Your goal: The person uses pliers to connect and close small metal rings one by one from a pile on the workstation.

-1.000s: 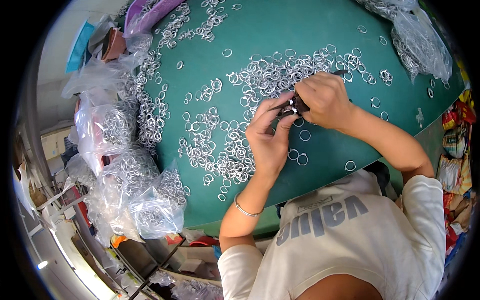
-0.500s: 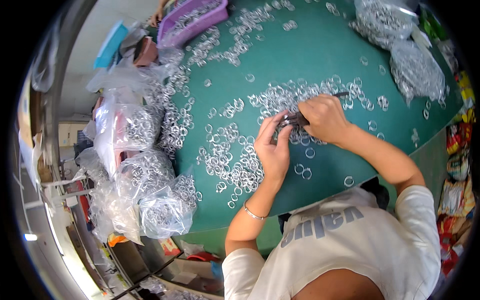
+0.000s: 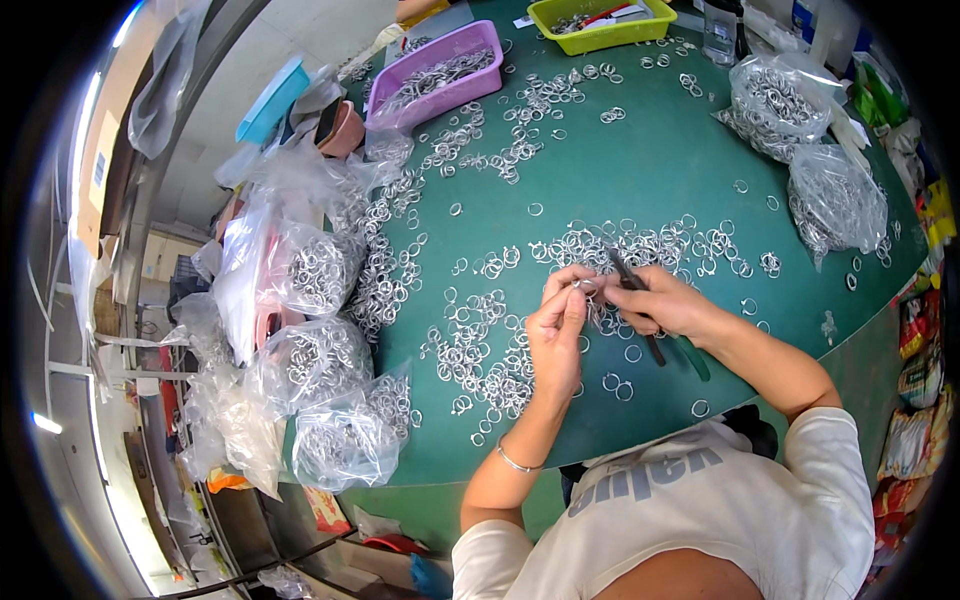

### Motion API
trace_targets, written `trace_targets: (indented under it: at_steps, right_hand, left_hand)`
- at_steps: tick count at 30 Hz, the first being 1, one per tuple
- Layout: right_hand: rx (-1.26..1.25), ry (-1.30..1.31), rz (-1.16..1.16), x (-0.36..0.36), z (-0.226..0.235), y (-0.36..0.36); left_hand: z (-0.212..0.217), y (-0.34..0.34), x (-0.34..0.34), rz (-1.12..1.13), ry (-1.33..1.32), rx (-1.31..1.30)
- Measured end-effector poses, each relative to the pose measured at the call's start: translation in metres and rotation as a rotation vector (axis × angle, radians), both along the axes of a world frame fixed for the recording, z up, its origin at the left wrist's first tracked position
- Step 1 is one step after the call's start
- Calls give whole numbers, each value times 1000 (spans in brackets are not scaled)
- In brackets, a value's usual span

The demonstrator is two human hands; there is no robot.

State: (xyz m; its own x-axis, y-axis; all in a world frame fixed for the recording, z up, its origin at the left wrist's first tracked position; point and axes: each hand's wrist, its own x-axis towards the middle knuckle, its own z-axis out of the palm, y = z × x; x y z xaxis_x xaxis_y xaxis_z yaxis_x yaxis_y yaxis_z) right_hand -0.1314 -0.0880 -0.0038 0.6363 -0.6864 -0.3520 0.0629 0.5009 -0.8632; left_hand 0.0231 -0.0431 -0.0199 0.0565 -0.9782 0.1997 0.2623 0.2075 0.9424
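My left hand (image 3: 556, 335) is closed, pinching a small silvery metal ring (image 3: 586, 287) between thumb and fingers. Right beside it, my right hand (image 3: 668, 303) wraps round dark pliers (image 3: 625, 268). One dark end points up past the knuckles, and a green handle (image 3: 693, 358) sticks out below the palm. The pliers' jaws cannot be made out clearly. Just beyond both hands lies a heap of loose metal rings (image 3: 640, 243). More rings (image 3: 485, 362) are scattered left of my left forearm.
Bulging clear bags of rings (image 3: 315, 368) line the table's left side; other bags (image 3: 838, 195) lie at the right. A purple basket (image 3: 470, 85) and a yellow basket (image 3: 610, 38) stand at the far side. The green table (image 3: 640, 390) ends near my body.
The view has shifted, bringing the yellow basket into sight. The pliers have turned in my right hand and moved off the left fingertips, so the green handle and the pinched ring now show.
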Motion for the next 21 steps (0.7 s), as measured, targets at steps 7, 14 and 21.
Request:
trace_targets:
  at_steps: [7, 14, 21]
  right_hand:
    - [-1, 41, -8, 0, -1, 0]
    - [-426, 118, -162, -5, 3, 2]
    - [-1082, 388, -213, 2, 2, 8]
  left_hand:
    - [10, 1, 1, 243, -618, -265]
    - [20, 5, 3, 325, -1108, -448]
    - [19, 2, 7, 230, -1215, -404]
